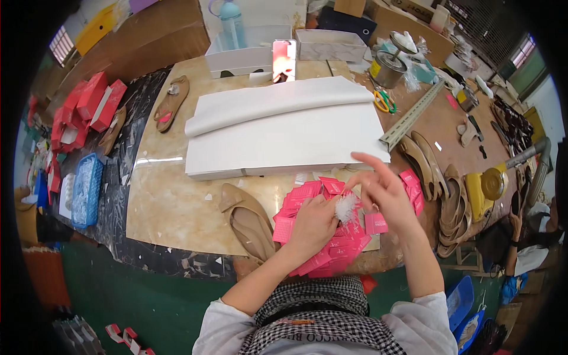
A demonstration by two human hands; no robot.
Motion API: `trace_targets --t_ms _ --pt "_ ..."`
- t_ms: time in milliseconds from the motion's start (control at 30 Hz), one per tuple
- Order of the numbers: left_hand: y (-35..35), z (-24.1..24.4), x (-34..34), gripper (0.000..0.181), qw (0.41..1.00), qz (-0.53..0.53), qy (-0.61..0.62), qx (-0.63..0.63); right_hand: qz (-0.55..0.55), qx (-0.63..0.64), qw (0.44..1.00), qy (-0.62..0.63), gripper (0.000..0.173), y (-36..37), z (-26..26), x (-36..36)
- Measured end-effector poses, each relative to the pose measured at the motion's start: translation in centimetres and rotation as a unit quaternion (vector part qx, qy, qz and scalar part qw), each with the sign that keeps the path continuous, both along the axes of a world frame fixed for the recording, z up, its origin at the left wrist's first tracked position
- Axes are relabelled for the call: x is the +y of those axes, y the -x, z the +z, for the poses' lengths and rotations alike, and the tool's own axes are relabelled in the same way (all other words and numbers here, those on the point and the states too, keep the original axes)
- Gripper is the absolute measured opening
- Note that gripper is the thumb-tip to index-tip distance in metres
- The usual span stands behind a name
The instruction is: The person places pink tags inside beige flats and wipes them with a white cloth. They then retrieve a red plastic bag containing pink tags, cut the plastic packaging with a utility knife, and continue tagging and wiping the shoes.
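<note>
My left hand (314, 222) is at the near edge of the table, over a heap of pink printed tags (341, 250), its fingers closed at a bunch of thin white plastic strands (346, 208). My right hand (381, 191) is raised just right of the bunch, index finger stretched out; whether it holds a strand cannot be told. A pink tag (376, 223) hangs or lies below the right hand. Beside the heap, on the left, lies a beige flat shoe with a bow (250, 222). A stack of white paper sheets (284, 146) lies beyond the hands, its top sheet partly rolled back.
A smartphone (284, 60) stands behind the paper. Scissors (384, 102), a slotted metal angle bar (412, 115), a metal can (387, 69) and several shoes (455, 204) lie right. Red boxes (91, 100) and a blue basket (87, 191) are left. A co-worker's arm (514, 239) shows far right.
</note>
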State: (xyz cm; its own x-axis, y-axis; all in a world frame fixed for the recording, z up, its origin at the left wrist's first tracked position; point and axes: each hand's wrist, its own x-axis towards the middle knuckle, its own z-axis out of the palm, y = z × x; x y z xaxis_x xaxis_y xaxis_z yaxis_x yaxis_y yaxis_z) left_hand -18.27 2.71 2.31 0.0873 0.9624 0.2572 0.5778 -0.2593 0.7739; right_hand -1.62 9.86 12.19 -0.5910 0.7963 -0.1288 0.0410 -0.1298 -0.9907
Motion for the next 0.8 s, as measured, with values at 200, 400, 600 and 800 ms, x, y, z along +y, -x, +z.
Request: trace_targets --t_ms 200,400,600,800 --pt "-1.3 0.2 1.5 0.018 0.985 0.031 0.045 0.166 0.244 -0.230 0.828 -0.450 0.046 2.4 -0.8 -5.4" --pt "1.5 0.7 1.4 0.020 0.986 0.010 0.154 -0.058 0.159 -0.235 0.923 -0.260 0.027 0.6 -1.4 -4.7" --pt "2.7 2.6 0.4 0.024 0.947 -0.122 0.142 -0.261 0.051 -0.261 0.962 -0.062 0.018 -2.6 -2.9 -0.9" --pt "3.0 1.9 0.1 0.018 0.922 -0.226 0.169 -0.265 0.049 -0.173 0.984 -0.011 0.017 -2.9 -5.0 0.3"
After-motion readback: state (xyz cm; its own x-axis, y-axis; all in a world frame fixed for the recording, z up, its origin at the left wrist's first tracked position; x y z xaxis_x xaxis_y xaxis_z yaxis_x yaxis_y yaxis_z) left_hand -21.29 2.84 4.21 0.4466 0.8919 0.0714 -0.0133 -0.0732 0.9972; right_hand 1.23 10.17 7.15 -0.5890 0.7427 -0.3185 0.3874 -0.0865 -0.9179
